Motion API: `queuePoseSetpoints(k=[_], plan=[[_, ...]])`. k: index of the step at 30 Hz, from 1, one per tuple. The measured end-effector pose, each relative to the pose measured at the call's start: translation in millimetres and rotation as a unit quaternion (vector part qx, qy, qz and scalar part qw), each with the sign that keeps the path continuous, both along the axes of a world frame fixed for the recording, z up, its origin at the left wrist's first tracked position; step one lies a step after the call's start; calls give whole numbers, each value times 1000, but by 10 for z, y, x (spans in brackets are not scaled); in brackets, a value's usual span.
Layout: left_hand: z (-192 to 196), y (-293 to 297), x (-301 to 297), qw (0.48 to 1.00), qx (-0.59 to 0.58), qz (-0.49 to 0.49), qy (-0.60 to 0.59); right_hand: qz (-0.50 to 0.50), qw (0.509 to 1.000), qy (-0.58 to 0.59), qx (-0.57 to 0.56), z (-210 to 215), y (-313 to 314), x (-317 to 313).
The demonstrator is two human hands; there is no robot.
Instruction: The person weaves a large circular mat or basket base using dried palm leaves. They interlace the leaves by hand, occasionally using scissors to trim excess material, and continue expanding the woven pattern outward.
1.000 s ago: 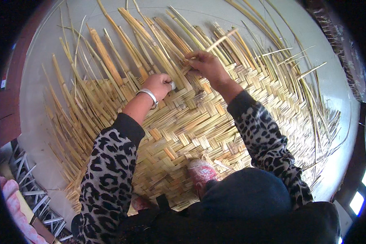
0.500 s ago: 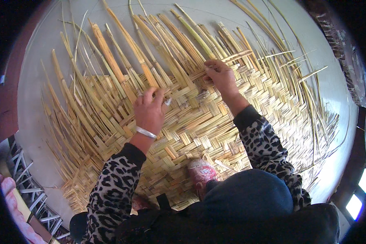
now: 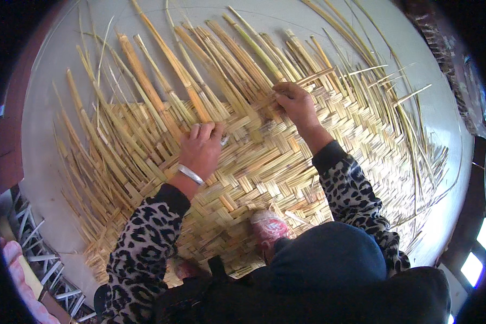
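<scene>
A large woven mat [image 3: 286,175] of split reed lies spread below me, its loose strips [image 3: 146,86] fanning out beyond the far edge. My left hand [image 3: 200,148], with a silver bangle [image 3: 190,174] at the wrist, is pressed onto strips near that edge. Its fingers are curled and closed; what lies under the fingertips is hidden. Something whitish [image 3: 224,140] shows at its thumb side. Farther right, my right hand [image 3: 298,105] pinches thumb and fingers on a reed strip [image 3: 316,75] that runs crosswise over the others.
My foot in a red and white shoe [image 3: 270,229] rests on the mat. Long loose strips [image 3: 345,29] extend past the far right edge over the grey floor [image 3: 43,129]. A rack of pale crossing bars [image 3: 51,270] stands at the lower left. My knee [image 3: 329,256] is at the bottom.
The left hand has lowered slightly, its fingers now curled closer together where they were more spread. The right hand keeps its pinch nearly in place.
</scene>
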State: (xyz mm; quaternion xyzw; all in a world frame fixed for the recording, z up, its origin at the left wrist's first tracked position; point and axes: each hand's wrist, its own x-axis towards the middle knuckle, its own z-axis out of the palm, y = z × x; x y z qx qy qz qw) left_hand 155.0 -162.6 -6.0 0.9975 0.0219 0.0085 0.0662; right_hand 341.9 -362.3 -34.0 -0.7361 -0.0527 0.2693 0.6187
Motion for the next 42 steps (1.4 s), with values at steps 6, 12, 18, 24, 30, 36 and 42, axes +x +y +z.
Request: queuePoseSetpoints(k=[6, 12, 18, 24, 30, 36, 42], plan=[[124, -22, 412, 991, -117, -58, 4, -18, 998, 7, 51, 105, -196, 114], [83, -487, 1103, 955, -293, 33, 35, -82, 965, 124, 216, 237, -430, 287], [112, -459, 1458, 932, -325, 94, 133, -10, 948, 154, 279, 297, -552, 409], [123, -569, 1425, 941, -297, 144, 72, 87, 973, 93, 194, 235, -369, 787], [117, -682, 1327, 911, -333, 244, -13, 281, 926, -176, -182, 178, 118, 1033], [-41, -685, 1293, 833, -426, 349, -60, 326, 897, -132, -266, 174, 428, 1044], [-220, -671, 1263, 789, -471, 382, -98, 320, 904, -196, -204, 112, 322, 1106]])
